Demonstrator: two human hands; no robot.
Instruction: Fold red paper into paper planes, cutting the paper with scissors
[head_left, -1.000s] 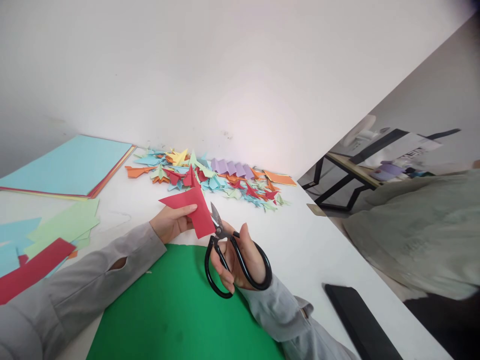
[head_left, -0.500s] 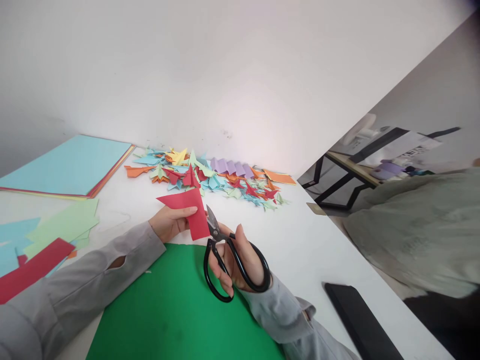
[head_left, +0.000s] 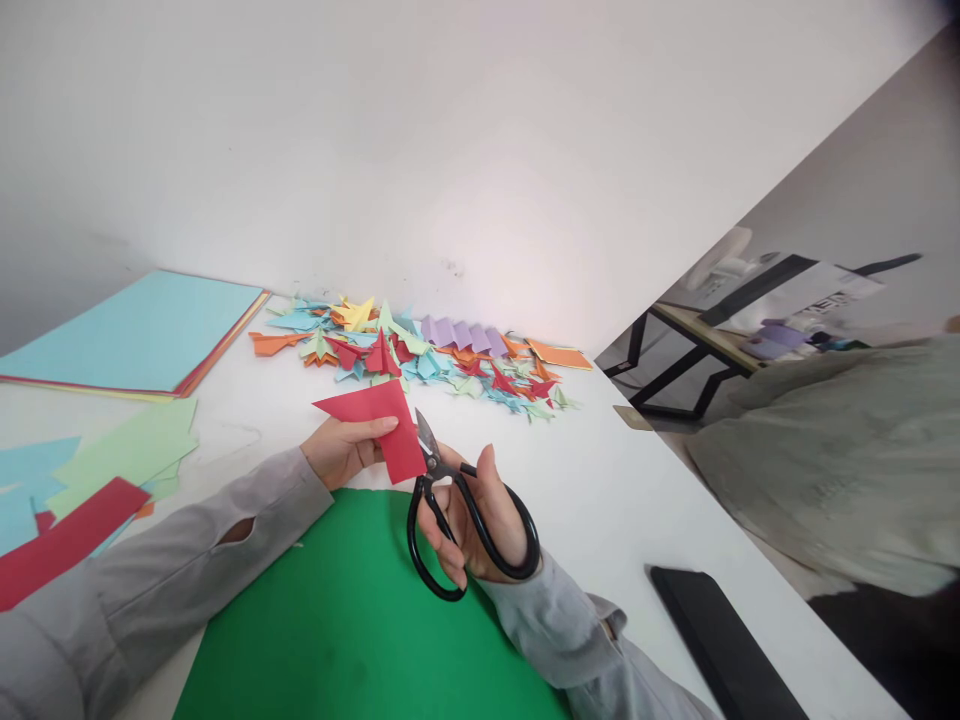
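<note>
Between thumb and fingers, my left hand pinches a folded piece of red paper with a pointed left corner. My right hand holds black-handled scissors, its fingers through the loops. The scissor blades point up and away from me, right beside the paper's right edge; part of one blade is hidden behind the paper. Both hands are above the far edge of a green sheet lying on the white table.
Folded paper shapes in many colours lie along the wall. A stack of coloured sheets and loose paper strips are at left. A flat black object lies at right. Beyond the table is a person in pale clothing.
The red paper and my left hand have shifted slightly right, toward the scissors. My right hand and the scissors have barely moved.
</note>
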